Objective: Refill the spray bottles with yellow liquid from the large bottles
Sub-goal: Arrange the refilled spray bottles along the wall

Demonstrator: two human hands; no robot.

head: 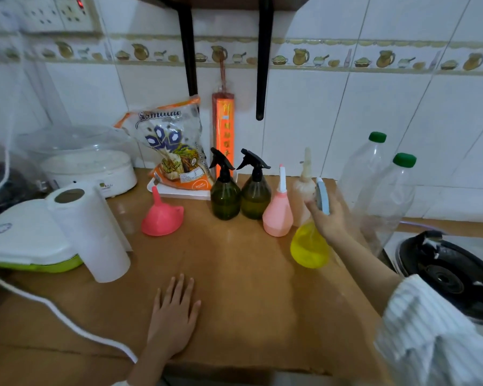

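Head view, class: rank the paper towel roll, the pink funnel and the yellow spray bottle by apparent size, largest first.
1. Paper towel roll, clearly largest.
2. and 3. Pink funnel and yellow spray bottle look alike; the right hand hides the bottle's top, so unranked.

The left hand (176, 316) lies flat, palm down, fingers together and pointing away, resting on the tabletop (234, 274). The right hand (329, 215) reaches forward from a striped sleeve (430, 330) (forearm bare), its fingers wrapped around the neck of a yellow spray bottle (308, 246).
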